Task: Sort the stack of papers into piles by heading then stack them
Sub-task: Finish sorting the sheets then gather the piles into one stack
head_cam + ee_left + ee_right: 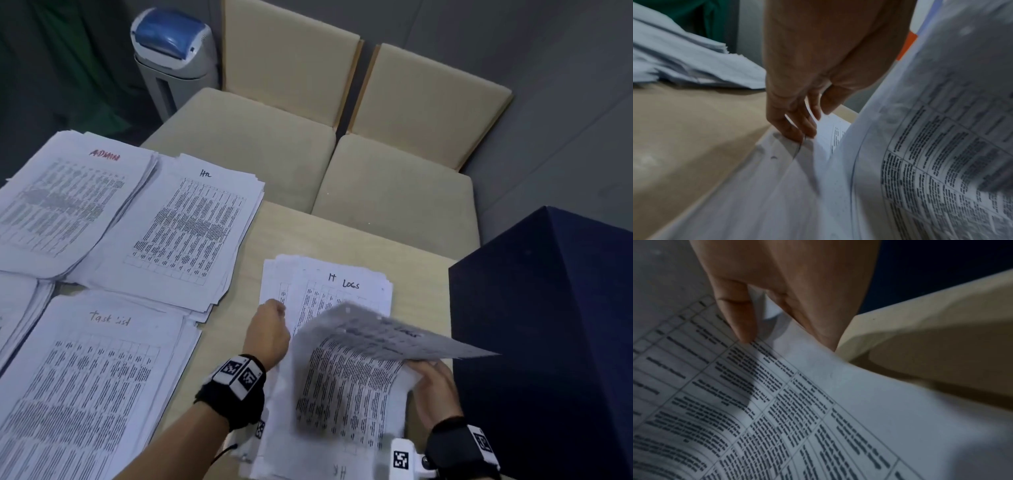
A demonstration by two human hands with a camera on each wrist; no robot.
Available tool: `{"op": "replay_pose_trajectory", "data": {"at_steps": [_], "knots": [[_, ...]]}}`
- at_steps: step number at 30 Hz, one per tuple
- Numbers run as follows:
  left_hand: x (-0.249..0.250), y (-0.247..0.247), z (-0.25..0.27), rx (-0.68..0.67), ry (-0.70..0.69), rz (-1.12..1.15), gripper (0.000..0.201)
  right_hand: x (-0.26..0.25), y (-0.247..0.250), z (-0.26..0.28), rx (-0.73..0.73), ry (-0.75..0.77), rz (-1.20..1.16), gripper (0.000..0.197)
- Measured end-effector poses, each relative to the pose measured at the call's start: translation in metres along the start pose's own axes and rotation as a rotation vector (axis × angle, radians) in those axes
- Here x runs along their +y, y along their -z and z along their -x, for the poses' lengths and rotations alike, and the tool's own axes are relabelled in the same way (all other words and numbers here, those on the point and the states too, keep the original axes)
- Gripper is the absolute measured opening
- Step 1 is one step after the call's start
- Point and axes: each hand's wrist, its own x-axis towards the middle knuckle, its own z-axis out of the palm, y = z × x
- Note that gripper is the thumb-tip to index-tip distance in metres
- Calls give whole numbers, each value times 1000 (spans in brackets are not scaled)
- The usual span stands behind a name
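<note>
Paper in mid-sort: a printed sheet (pixel 359 370) curls up off the unsorted stack (pixel 308 428) at the near edge of the desk (pixel 421 274), its right edge pinched by the right hand (pixel 433 387), thumb on top and fingers beneath. The left hand (pixel 269 334), fingers curled, touches the stack's left edge, and whether it grips a sheet cannot be told. The sheet's long axis runs near to far, pointing at the "IT Logs" pile (pixel 329 284) just beyond both hands; judged from this, the right hand is placed to carry it forward, should the heading, blurred here, match. Four headed piles are legible: "ADMIN" (pixel 68 205) far left, "HR" (pixel 185 233) beside it, "Task list" (pixel 92 383) near left, and "IT Logs". A fifth pile's (pixel 17 308) edge shows at the left border. Two beige chairs (pixel 308 137) face the desk, a dark box (pixel 548 342) standing right.
</note>
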Motion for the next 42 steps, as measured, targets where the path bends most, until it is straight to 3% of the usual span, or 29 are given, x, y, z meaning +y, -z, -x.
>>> {"op": "replay_pose_trajectory", "data": {"at_steps": [2, 4, 8, 12, 14, 15, 17, 18, 20, 22, 24, 26, 27, 29, 31, 32, 37, 42], "knots": [[4, -8, -9, 26, 63, 2, 30, 8, 1, 0, 17, -10, 4, 21], [8, -14, -14, -38, 120, -20, 37, 16, 3, -3, 35, -23, 7, 28], [14, -16, -15, 9, 96, -136, 17, 20, 5, -8, 37, -3, 14, 27], [18, -14, -14, 48, 151, 84, 48, 23, 5, -13, 66, 3, 7, 28], [20, -13, -12, -19, 121, 84, 28, 27, 7, -15, 72, 7, 9, 31], [21, -13, -9, -47, 42, 37, 13, 27, 6, -14, 73, 5, 15, 28], [24, -8, -2, -90, -127, 50, 23, 25, 5, -15, 69, 24, 32, 23], [27, -5, 1, -144, -174, 165, 25, 23, 5, -16, 63, 33, 50, 23], [34, 5, 10, -328, -130, 483, 15, 16, 2, -14, 29, 60, 55, 22], [36, 14, 14, -440, -47, 630, 10, 9, -1, -12, 9, 74, 60, 24], [34, 22, 14, -462, -17, 589, 17, 7, -2, -12, -18, 109, 100, 26], [33, 27, 10, -445, 11, 525, 6, 10, 0, -13, -29, 101, 150, 18], [30, 29, 4, -391, 19, 499, 16, 12, 2, -15, -9, 88, 146, 18], [21, 30, -12, -148, 9, 368, 34, 13, 3, -14, 3, 79, 98, 20], [12, 33, -30, 76, 3, 112, 22, 10, 1, -10, -34, 92, 85, 33], [8, 33, -37, 106, 25, 12, 24, 11, 2, -8, -49, 96, 88, 41], [5, 23, -49, 89, 105, -243, 42, 26, 8, -15, 54, 33, 239, 17], [13, 14, -40, 123, 194, -510, 48, 26, -1, -14, 47, 6, 183, 13]]}}
